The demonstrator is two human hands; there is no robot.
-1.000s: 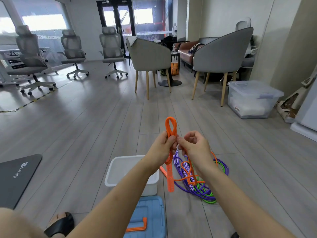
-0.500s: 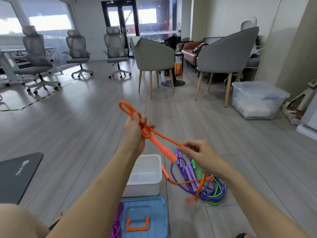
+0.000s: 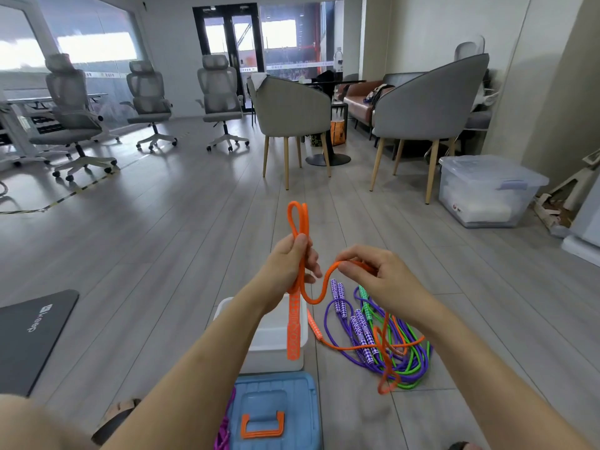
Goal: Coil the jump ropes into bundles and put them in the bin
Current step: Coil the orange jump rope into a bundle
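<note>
Both hands, left hand and right hand, grip the half-coiled orange rope; the white bin looks empty, other ropes uncoiled.

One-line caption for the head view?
Left hand grips looped orange jump rope; right hand pinches its slack above the white bin.

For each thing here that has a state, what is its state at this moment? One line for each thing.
Orange jump rope: partly coiled, its far end loose on the floor.
Left hand: grips the orange loops, one handle hanging below.
Right hand: pinches a strand of the orange rope.
White plastic bin: open, lid off.
Blue plastic lid: flat on the floor.
Purple and green jump ropes: uncoiled, tangled on the floor.
Clear storage box: lid on.
</note>
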